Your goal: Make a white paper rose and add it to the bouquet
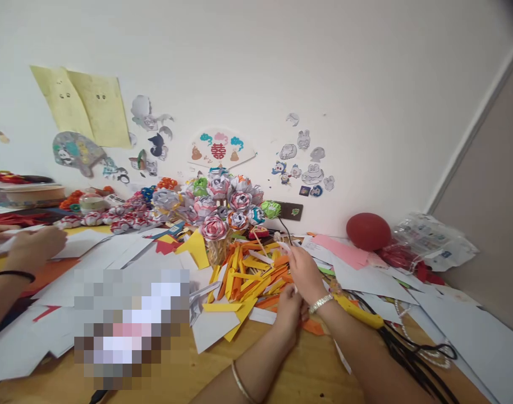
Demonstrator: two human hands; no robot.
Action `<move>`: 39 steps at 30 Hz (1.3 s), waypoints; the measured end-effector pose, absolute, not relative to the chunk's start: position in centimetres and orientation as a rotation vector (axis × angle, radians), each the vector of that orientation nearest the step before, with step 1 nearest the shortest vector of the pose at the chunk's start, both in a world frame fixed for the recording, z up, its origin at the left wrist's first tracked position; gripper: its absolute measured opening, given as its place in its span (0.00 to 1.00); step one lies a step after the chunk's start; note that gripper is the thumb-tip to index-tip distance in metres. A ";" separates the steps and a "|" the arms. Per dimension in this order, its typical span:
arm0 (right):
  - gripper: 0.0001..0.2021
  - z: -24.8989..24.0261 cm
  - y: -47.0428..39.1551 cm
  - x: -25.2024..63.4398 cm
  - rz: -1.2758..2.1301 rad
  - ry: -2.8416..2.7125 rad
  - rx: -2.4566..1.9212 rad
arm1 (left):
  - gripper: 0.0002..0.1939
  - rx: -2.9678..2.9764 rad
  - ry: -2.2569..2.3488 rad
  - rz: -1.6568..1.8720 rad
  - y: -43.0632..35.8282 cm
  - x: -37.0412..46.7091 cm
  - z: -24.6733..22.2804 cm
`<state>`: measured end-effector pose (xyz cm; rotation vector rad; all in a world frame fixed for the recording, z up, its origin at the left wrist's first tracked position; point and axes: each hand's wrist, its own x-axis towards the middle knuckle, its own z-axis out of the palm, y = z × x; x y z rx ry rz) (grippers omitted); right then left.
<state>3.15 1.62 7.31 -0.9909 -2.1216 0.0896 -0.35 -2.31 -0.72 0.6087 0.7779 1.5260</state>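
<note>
My right hand (306,272), with a metal band at its wrist, pinches a small white paper piece (284,246) whose tip sticks out past the fingers. Just below it, my left hand (288,312) has its fingers curled close together; what lies between them is mostly hidden. Both hands are over the near right edge of a heap of folded yellow and orange paper strips (243,275). A yellow-handled tool with a black cord, perhaps a glue gun (360,310), lies beside my right wrist.
A vase (218,251) of paper flowers (214,227) stands behind the strips. Scissors (204,292) and white sheets (109,280) lie leftward. Another person's hands (35,247) handle paper at far left. A red balloon (368,231) and bead string (425,353) are at right.
</note>
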 end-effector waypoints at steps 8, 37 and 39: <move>0.12 2.6 0.9 8.6 0.604 -1.855 -0.899 | 0.15 0.662 0.753 1.682 -2.8 -0.6 -0.1; 0.19 0.4 -0.7 7.4 0.397 -1.891 -0.812 | 0.15 0.654 0.807 1.685 -3.3 -1.1 1.4; 0.18 0.3 -0.5 7.4 0.446 -1.878 -0.804 | 0.16 0.642 0.814 1.672 -3.3 -1.2 1.5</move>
